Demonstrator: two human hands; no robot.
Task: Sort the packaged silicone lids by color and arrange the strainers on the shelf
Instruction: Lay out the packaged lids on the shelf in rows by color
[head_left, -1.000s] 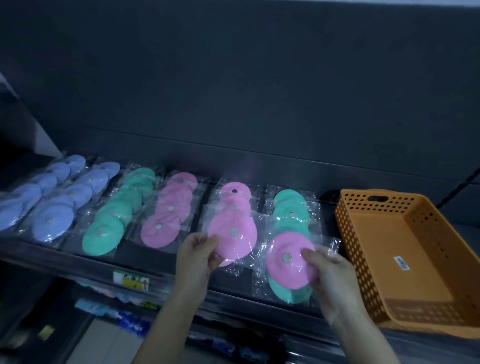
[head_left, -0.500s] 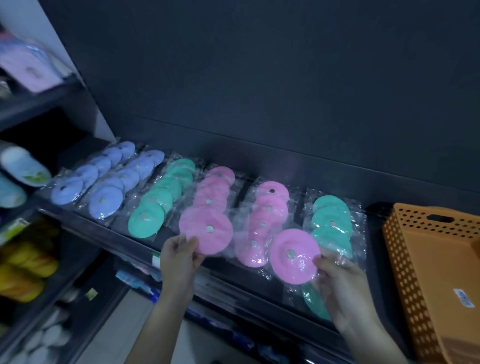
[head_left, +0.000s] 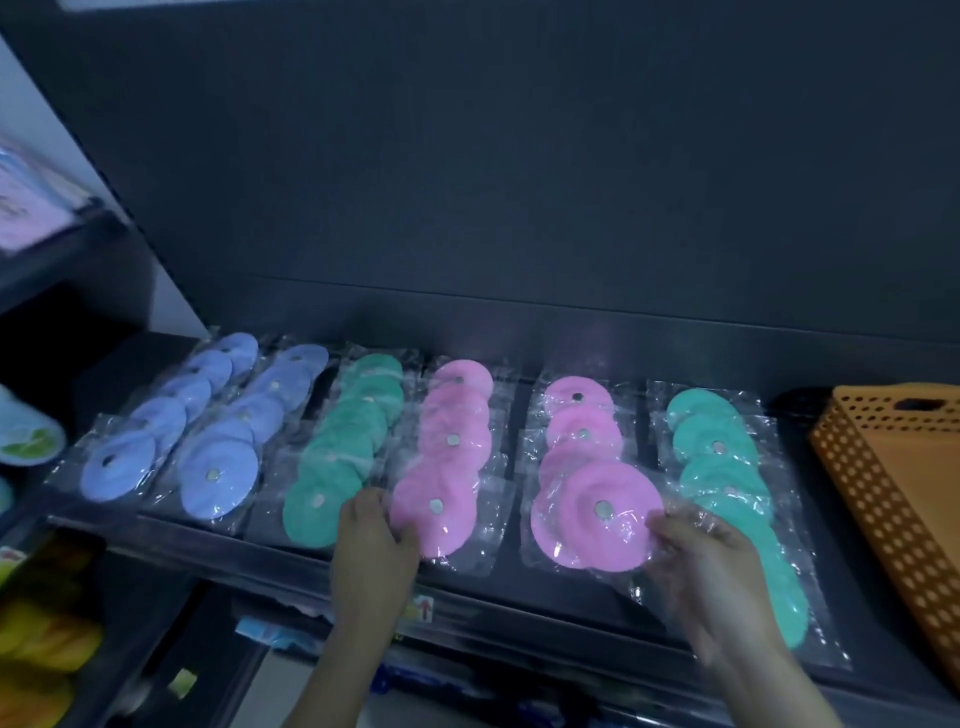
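Packaged silicone lids lie in overlapping rows on a dark shelf (head_left: 171, 535). From the left there are two blue rows (head_left: 218, 467), a green row (head_left: 337, 467), two pink rows and a green row (head_left: 727, 467) on the right. My left hand (head_left: 371, 540) grips the left edge of the front pink lid (head_left: 436, 509) of the left pink row. My right hand (head_left: 701, 566) pinches the wrapper of another pink lid (head_left: 597, 514), which lies at the front of the right pink row.
An orange perforated basket (head_left: 883, 499) stands at the right end of the shelf. Other shelves at the left hold blurred goods, some yellow (head_left: 47, 644). A price tag (head_left: 423, 608) sits on the shelf's front edge. A dark back wall rises behind the rows.
Both pink lids have come down from the air onto the fronts of the two pink rows. The right lid moved left off the green row.
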